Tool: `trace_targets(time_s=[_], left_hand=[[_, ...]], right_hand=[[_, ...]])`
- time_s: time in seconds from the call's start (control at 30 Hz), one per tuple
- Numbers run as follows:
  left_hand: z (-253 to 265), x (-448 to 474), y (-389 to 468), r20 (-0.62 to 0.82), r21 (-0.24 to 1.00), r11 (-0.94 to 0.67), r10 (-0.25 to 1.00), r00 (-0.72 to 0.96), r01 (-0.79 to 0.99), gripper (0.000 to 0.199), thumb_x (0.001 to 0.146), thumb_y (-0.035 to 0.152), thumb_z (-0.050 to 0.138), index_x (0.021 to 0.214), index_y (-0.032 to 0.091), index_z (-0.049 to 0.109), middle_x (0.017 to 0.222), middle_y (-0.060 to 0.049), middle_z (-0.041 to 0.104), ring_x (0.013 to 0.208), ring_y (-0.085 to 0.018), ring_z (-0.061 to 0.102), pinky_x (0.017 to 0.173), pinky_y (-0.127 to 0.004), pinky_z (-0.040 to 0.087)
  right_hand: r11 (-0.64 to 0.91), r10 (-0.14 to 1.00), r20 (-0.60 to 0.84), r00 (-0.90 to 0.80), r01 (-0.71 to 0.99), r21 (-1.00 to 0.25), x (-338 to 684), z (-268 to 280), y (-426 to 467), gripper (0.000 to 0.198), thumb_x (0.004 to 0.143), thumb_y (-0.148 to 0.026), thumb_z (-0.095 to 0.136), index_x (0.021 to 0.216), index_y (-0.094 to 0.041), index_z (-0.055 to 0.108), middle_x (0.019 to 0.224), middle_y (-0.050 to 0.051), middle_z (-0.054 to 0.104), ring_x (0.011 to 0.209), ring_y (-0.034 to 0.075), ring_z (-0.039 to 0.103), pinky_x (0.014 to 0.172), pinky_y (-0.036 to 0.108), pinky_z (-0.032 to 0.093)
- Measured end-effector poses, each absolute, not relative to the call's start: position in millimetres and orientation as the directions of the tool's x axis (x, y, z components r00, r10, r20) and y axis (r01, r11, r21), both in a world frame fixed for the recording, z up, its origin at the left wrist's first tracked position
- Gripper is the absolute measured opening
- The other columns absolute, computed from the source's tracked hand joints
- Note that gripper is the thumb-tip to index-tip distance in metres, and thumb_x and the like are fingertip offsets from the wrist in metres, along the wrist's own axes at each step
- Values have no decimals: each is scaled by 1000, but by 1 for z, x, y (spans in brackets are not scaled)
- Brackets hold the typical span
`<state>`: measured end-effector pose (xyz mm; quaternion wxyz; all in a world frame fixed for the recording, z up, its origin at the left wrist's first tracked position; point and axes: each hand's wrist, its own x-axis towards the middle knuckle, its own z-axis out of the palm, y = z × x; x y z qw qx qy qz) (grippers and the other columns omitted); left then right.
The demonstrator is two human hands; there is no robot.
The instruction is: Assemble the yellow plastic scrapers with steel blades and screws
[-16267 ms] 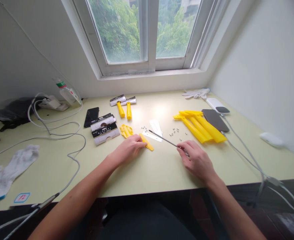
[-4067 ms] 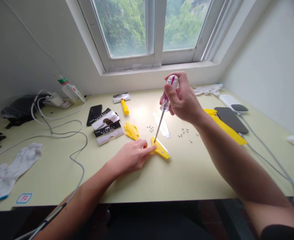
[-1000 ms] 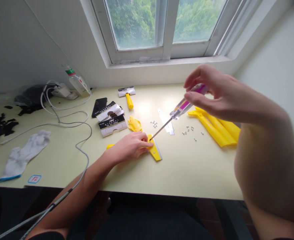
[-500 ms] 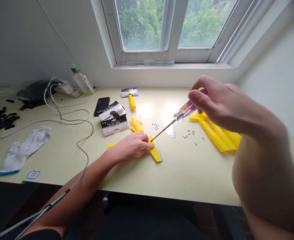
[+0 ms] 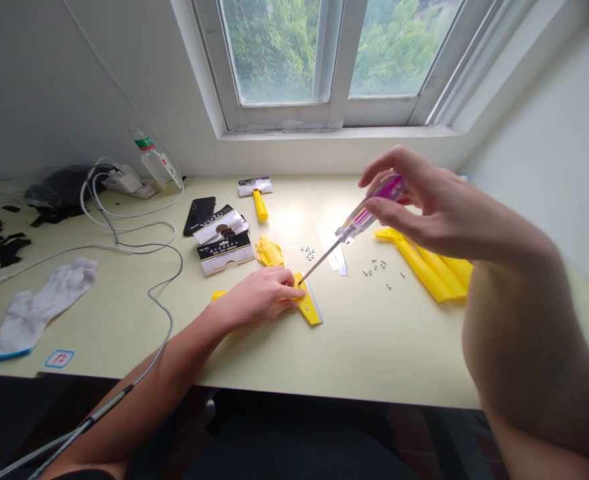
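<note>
My left hand (image 5: 269,293) presses a yellow scraper (image 5: 310,308) flat on the table, fingers closed around its neck. A metal blade shows along the scraper's right edge, and a screw head sits in its lower part. My right hand (image 5: 414,200) grips a screwdriver (image 5: 357,220) by its clear and purple handle, thumb and fingers around it. The shaft slants down left, its tip at the scraper's upper part beside my left fingers. Loose nuts (image 5: 308,253) and thin blades (image 5: 331,250) lie behind the scraper; small screws (image 5: 374,268) are scattered to the right.
Yellow handles (image 5: 429,270) lie at the right. Yellow head pieces (image 5: 269,252), printed cards (image 5: 227,252), a black phone (image 5: 200,215) and another scraper (image 5: 260,203) lie farther back. White gloves (image 5: 44,307) and a cable (image 5: 174,267) are at the left, with a bottle (image 5: 157,163) behind.
My right fingers have loosened and shifted on the screwdriver handle, showing more of it. The tip stays at the scraper, and my left hand keeps its hold. The view has shifted slightly.
</note>
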<state>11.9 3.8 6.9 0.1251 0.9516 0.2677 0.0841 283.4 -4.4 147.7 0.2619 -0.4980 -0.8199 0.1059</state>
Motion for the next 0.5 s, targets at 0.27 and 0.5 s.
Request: trace_targets(time_s=[0.27, 0.5], left_hand=[[7, 11, 2, 107, 272, -825, 538, 836, 496, 23, 96, 30, 54, 113, 29, 70, 122, -7, 56, 91, -15, 60, 82, -30, 48], [6, 12, 3, 123, 255, -831, 535, 836, 494, 24, 98, 30, 51, 113, 28, 69, 118, -6, 60, 92, -16, 61, 81, -29, 48]], right_hand=[[540, 826, 445, -346, 713, -447, 274, 139, 0, 32, 89, -42, 58, 116, -26, 55, 85, 4, 67, 73, 22, 63, 66, 38, 50], [618, 764, 572, -299, 595, -515, 284, 141, -2, 19, 85, -31, 64, 99, -27, 51, 89, 3, 61, 74, 18, 61, 64, 36, 51]])
